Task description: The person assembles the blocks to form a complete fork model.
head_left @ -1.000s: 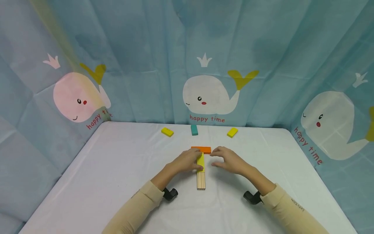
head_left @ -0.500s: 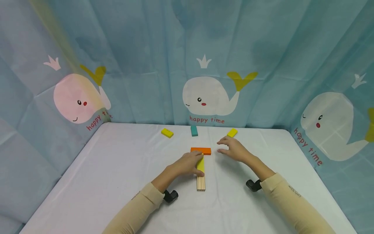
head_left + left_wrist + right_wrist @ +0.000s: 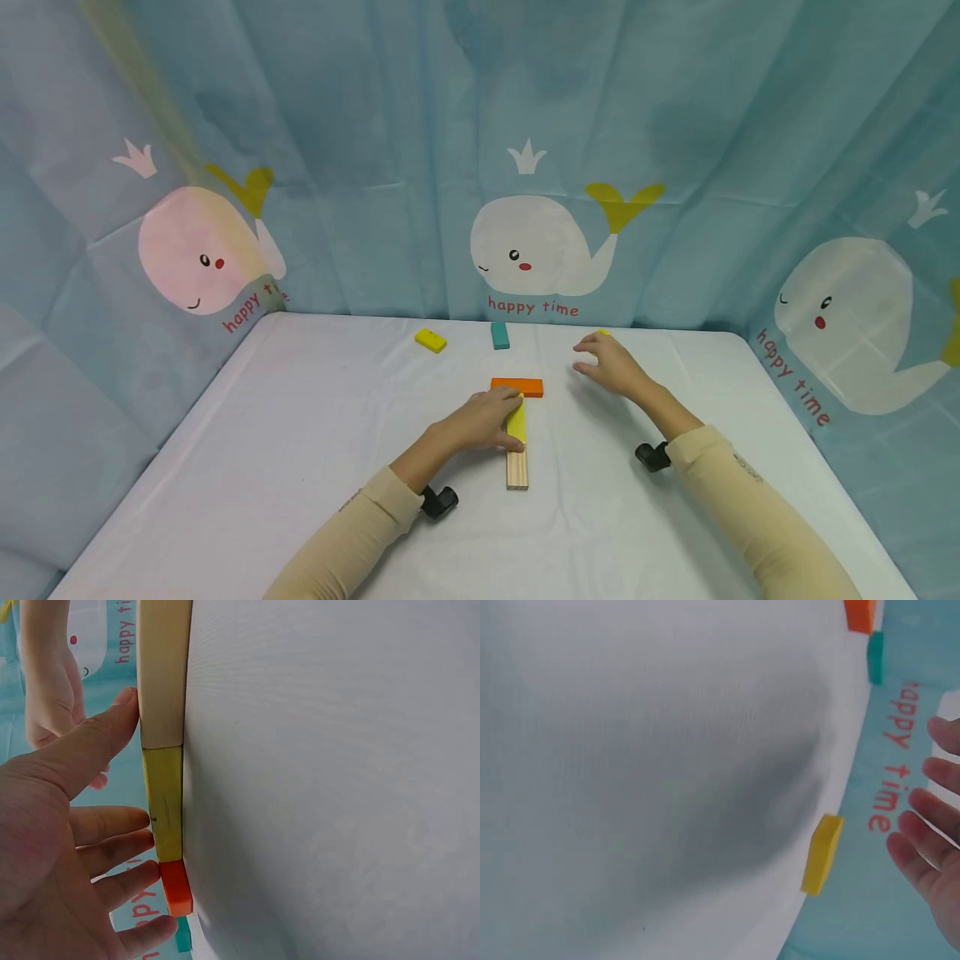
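Observation:
My left hand (image 3: 483, 419) rests its spread fingertips along a row of wooden blocks. In the left wrist view the thumb touches the plain wood block (image 3: 161, 675), two fingers meet the yellow block (image 3: 165, 802), and another reaches the orange block (image 3: 175, 889). These lie end to end, the orange block (image 3: 528, 387) set crosswise at the far end. My right hand (image 3: 617, 367) is held above the table with relaxed fingers and nothing in them. Behind it sits another yellow block (image 3: 822, 855), mostly hidden by the hand in the head view.
At the back of the white-clothed table (image 3: 337, 400) lie a yellow block (image 3: 431, 340) and a teal block (image 3: 500, 336). A light blue curtain (image 3: 375, 167) with whale prints stands right behind the table's far edge.
My right hand has moved away from the row, right and farther back, toward the yellow block at the back right. My left hand stays on the row, its thumb shifted slightly nearer onto the plain wood block.

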`<state>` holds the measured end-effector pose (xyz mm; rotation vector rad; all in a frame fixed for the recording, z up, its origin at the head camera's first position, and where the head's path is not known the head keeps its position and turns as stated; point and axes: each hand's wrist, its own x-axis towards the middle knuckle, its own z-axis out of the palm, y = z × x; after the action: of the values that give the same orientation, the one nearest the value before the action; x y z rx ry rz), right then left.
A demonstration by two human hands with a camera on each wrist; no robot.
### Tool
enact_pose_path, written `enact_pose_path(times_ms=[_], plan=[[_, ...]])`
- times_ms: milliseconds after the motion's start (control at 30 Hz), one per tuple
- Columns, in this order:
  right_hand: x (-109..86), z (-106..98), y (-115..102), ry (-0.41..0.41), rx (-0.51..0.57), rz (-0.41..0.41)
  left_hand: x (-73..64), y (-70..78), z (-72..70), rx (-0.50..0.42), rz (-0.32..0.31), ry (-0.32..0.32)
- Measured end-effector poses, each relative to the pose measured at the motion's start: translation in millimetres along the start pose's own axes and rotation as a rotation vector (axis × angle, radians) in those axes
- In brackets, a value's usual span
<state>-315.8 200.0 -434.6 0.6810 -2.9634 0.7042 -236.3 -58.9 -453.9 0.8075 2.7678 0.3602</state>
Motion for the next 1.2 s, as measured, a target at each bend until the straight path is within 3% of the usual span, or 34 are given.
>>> enact_pose_path(times_ms=[200, 467, 1200], plan=[[6.9, -2, 12, 0.002, -0.002, 0.054, 0.2, -0.2, 0.8, -0.004, -0.004, -0.002], [16.2, -1, 28, 0.078, -0.009, 0.079, 1.6, 0.9, 1.7, -0.014, -0.017, -0.006], [32.4, 4, 47, 0.044, 0.028, 0.206, 3.3, 1.5, 1.3, -0.039, -0.053, -0.008]])
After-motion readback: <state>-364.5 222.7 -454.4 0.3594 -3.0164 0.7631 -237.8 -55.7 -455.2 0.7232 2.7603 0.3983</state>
